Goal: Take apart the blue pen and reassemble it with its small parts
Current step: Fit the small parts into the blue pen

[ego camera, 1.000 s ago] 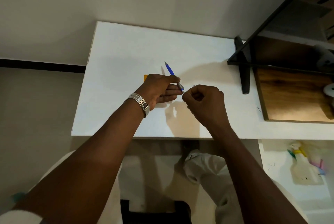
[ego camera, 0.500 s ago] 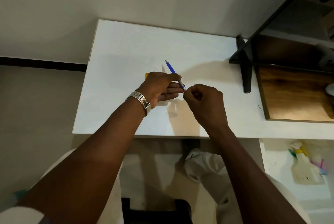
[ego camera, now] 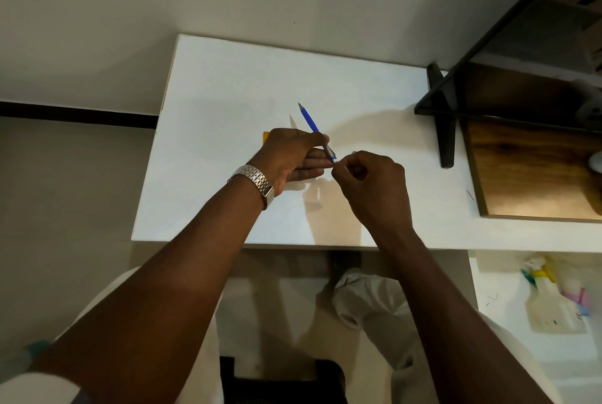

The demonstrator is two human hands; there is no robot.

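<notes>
My left hand (ego camera: 294,156), with a metal watch on its wrist, grips the blue pen (ego camera: 311,122) around its lower part. The pen's tip points up and away over the white table (ego camera: 228,94). My right hand (ego camera: 371,182) is curled shut, its thumb and forefinger pinched at the pen's near end by the silver section (ego camera: 330,153). Whatever small part those fingers hold is hidden. A tiny pale piece (ego camera: 354,152) shows just above my right knuckles.
An orange object (ego camera: 265,136) peeks out behind my left hand. A black stand foot (ego camera: 444,123) and a wooden board (ego camera: 534,175) lie on the right. A spray bottle (ego camera: 550,299) sits on a lower shelf at the right.
Both hands stay together at the pen's near end. My right fingers have closed in slightly on the pen's end; the pen's angle is almost unchanged.
</notes>
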